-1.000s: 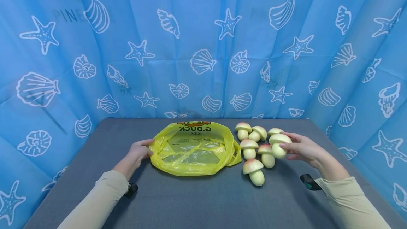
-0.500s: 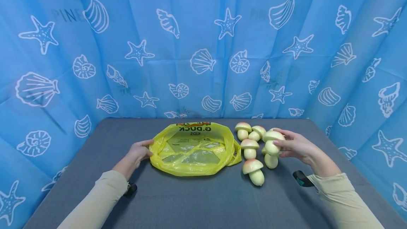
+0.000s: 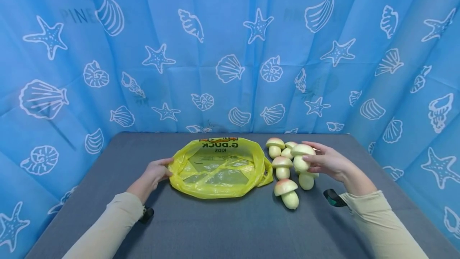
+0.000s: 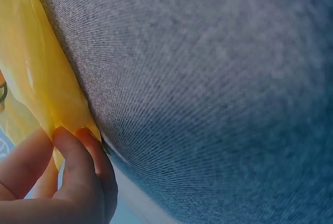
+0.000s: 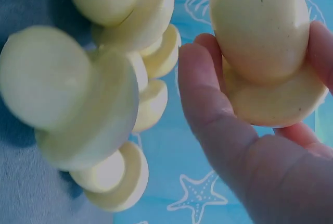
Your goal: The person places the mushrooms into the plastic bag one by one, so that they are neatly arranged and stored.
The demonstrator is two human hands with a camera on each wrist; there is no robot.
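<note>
Compared with half a second ago, the right hand [image 3: 330, 164] and its mushroom [image 3: 300, 153] have shifted closer to the bag [image 3: 215, 192], which has stayed in place. The mushroom is past the bag's right end, cap up and stem down; thumb and fingers pinch it from the side remote from the bag. At the bag's left end, the left hand [image 3: 153, 174] pinches the thin yellow rim between thumb and fingertips. The bag lies with its mouth open, mirrored lettering visible on its far wall. At least five other mushrooms [image 3: 282, 164] cluster off the bag's right end, the closest just beside it; the foremost points its stem away from the bag. Under the bag I see a dark grey table [image 3: 215, 227]; behind it, a blue curtain [image 3: 201, 57] printed with white shells and starfish. Pale sleeves [image 3: 104, 227] reach in from the bag's near side.
</note>
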